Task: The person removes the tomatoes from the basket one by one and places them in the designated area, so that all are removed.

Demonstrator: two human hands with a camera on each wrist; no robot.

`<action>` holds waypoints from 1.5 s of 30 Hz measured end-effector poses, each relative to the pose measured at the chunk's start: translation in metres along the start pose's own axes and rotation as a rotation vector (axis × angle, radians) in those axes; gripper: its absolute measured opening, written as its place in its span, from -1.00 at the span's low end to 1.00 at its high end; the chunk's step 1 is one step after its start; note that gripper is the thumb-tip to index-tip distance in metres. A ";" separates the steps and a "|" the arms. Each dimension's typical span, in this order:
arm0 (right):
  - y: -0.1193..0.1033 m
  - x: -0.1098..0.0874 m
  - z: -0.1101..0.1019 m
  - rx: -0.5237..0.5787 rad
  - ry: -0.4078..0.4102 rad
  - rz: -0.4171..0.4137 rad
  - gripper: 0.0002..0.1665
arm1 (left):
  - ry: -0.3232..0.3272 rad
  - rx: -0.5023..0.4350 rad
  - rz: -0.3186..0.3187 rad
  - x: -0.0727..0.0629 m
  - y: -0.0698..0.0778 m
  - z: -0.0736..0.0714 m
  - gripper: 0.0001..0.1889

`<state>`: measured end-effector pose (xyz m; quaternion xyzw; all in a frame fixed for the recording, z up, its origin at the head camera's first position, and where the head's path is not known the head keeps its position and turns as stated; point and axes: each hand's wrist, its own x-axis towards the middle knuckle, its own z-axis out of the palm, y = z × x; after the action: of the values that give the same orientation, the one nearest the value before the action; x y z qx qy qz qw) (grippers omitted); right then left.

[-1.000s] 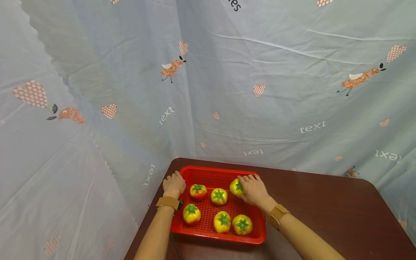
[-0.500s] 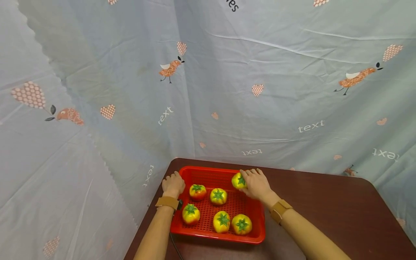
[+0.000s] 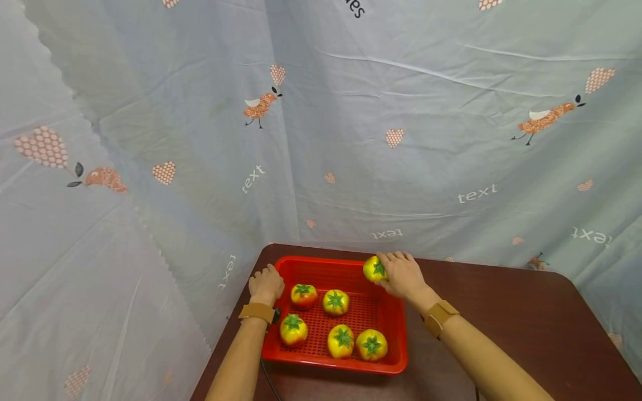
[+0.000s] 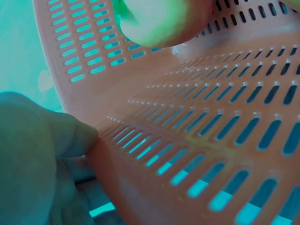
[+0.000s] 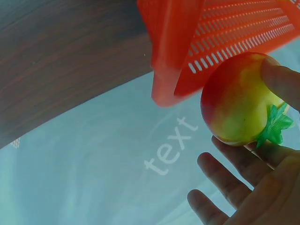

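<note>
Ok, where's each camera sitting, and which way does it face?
Head: on the head, facing forward and down at the basket; left hand, right hand and forearms show.
Left wrist: on that wrist, facing the basket's inside; part of the left hand shows.
Right wrist: on that wrist, facing the held fruit; right hand shows.
Head and right wrist share the fruit.

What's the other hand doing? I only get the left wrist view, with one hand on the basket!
Observer: The right hand is holding a yellow-and-red fruit.
Operator: Ooh! I can't count the rest. How many are inside?
Observer: The head view shows five other fruits in the red basket.
Operator: Is there anything fun behind the table?
Observer: Yes, a pale curtain printed with orange birds.
</note>
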<state>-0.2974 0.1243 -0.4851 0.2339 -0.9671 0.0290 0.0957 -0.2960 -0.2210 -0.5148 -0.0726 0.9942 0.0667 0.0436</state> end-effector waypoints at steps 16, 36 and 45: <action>0.023 -0.006 -0.018 0.024 0.044 0.034 -0.13 | -0.008 0.021 0.007 -0.001 0.002 -0.003 -0.38; 0.060 -0.012 -0.030 0.046 0.052 0.131 -0.14 | 0.012 0.008 0.007 0.001 0.000 0.002 -0.37; 0.071 -0.016 -0.032 0.060 0.051 0.151 -0.12 | 0.020 0.005 0.001 0.000 0.001 0.001 -0.38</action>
<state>-0.3110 0.1977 -0.4575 0.1624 -0.9779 0.0712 0.1106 -0.2958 -0.2195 -0.5158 -0.0728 0.9948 0.0634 0.0336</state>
